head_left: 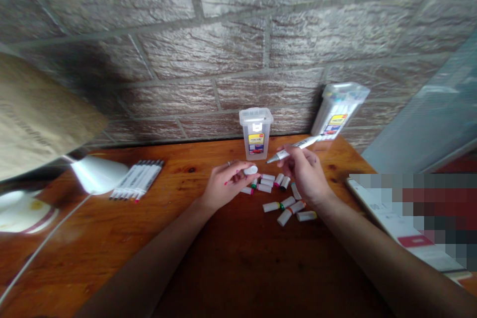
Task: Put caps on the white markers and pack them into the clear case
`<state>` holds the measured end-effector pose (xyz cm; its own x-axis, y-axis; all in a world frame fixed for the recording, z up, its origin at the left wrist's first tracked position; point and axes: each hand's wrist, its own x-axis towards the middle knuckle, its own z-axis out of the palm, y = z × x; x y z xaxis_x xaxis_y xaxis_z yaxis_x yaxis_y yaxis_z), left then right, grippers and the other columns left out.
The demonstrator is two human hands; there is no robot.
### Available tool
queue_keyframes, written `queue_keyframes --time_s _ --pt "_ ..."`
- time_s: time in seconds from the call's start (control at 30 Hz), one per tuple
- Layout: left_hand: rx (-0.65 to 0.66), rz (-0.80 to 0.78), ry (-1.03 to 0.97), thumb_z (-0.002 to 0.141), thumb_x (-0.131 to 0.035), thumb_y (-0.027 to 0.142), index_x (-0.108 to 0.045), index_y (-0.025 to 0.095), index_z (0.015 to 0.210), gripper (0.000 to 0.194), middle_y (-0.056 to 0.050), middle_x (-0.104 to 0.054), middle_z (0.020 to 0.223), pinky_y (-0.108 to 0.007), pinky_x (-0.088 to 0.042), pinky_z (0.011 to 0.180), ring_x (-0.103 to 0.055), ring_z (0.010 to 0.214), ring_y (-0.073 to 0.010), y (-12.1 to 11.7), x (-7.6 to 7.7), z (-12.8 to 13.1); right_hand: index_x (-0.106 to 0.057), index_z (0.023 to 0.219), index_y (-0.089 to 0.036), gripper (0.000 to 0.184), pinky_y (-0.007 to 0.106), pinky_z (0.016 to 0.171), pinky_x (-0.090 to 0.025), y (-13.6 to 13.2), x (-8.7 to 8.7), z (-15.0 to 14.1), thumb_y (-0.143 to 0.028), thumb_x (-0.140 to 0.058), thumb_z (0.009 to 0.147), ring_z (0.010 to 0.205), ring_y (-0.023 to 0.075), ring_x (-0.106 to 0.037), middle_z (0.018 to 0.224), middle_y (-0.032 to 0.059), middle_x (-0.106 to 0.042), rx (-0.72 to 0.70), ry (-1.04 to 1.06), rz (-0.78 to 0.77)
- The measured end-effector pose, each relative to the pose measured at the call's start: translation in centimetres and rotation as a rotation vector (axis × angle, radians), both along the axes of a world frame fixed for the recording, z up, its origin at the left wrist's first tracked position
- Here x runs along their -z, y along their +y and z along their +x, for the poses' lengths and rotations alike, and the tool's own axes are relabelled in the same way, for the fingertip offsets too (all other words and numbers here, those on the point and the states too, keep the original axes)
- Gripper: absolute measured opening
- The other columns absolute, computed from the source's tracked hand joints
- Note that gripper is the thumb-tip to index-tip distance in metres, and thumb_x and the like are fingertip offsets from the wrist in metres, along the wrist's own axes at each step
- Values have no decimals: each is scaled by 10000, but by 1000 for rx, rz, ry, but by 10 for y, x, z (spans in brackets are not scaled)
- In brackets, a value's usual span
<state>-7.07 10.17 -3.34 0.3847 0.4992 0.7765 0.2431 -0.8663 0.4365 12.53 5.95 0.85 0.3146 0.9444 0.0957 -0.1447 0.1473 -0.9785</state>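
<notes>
Between the thumb and fingers of my left hand (227, 183) is a white marker cap (250, 170). My right hand (307, 174) grips a white marker (298, 148), its bare grey tip pointing left toward the cap, a short gap apart. Below both hands lie several loose marker caps (286, 216), white with coloured ends. A clear plastic marker case (256, 134) with a yellow and blue label stands behind them. To the left, several white markers (137, 179) lie side by side in a row. Small ink spots show on my left fingers.
A second clear case (340, 112) with markers inside leans against the brick wall (238, 49) at the right. On the left are a white lamp-like cone (100, 174) with a cable, a brown paper bag (33, 119) and a white dish (28, 213). A white box-like object (402, 223) lies at right.
</notes>
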Motion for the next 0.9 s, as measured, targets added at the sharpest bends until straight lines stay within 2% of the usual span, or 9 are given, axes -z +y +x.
queue_keyframes --time_s 0.33,0.43,0.6,0.73,0.9 --pt "-14 -37 47 872 -704 248 -703 166 1007 158 -19 -737 806 -167 -517 573 -629 607 -75 0 -1 -1 -667 737 -185 282 248 423 -301 0 6 3 -439 -591 830 415 112 -402 473 -26 -544 -62 -92 54" --pt "2 -37 52 887 -675 211 -694 171 1037 156 -34 -743 869 -174 -523 598 -642 650 -83 1 -1 -3 -661 733 -192 285 249 428 -304 0 7 4 -445 -582 840 419 114 -400 465 -31 -525 -42 -106 53" --pt "56 -69 52 891 -648 156 -690 169 1069 183 -51 -737 929 -178 -513 599 -645 688 -89 2 0 -4 -662 714 -182 278 238 411 -285 1 4 3 -451 -666 784 425 92 -403 541 -22 -568 20 -15 51" --pt "66 -63 54 884 -661 145 -694 171 1049 171 -45 -739 914 -177 -507 600 -633 671 -83 2 -1 -4 -691 726 -180 254 230 404 -263 3 3 3 -429 -679 772 419 83 -376 512 -38 -516 45 39 42" --pt "31 -45 52 855 -726 226 -695 169 987 147 -27 -726 827 -180 -495 587 -620 639 -87 1 -2 -2 -705 724 -170 258 217 413 -261 2 4 5 -423 -694 777 434 73 -371 511 -41 -507 63 51 57"
